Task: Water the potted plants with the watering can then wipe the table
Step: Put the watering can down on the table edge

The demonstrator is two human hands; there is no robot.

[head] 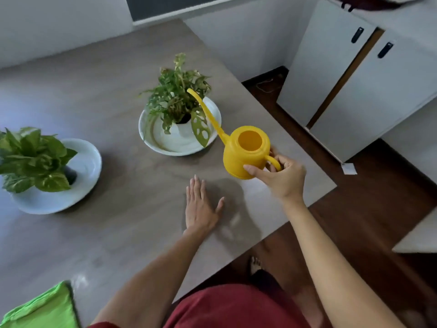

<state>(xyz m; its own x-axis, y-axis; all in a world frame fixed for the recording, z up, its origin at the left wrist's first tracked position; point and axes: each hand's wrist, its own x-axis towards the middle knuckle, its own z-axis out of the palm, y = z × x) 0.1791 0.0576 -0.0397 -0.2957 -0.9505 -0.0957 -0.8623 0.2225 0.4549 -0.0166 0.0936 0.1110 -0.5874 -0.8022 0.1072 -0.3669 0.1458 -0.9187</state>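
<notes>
Gripping watering can [244, 153] handle, right fingers [254, 171] curled.

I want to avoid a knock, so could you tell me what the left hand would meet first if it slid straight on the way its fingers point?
Probably the white dish under the nearer plant; bare table lies between.

A single wide-angle view looks from the person's head, forward and steeply down. It sits close above the near edge of the bench [118, 233], with both forearms reaching in from the bottom of the frame. The far wall [59, 27] runs along the top, and the floor [366, 209] and a cabinet [331, 67] fill the right side.
</notes>
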